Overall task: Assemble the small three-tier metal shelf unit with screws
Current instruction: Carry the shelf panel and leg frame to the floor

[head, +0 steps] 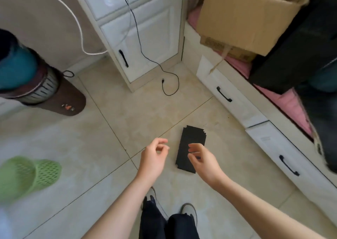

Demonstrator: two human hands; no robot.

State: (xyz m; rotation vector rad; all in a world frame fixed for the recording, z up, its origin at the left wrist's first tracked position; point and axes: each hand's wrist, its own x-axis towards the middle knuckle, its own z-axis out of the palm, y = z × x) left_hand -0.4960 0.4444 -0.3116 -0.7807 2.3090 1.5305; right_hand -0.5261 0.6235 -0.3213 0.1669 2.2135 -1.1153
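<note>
Flat black metal panel lying on the tiled floor, just ahead of the feet and near the white drawer unit; partly hidden by the right hand. Left hand hovering just left of the panel, fingers loosely curled, holding nothing; right hand over the panel's near half, fingers slightly apart and bent, apparently empty, contact with the panel not clear. Probably thin sheet metal: stiff, light, smooth enough to slip, notched corners likely sharp; best lifted by the long edges, one edge tipped up first since it lies flush. No screws or other shelf parts in view; assembly seemingly at its very start.
</note>
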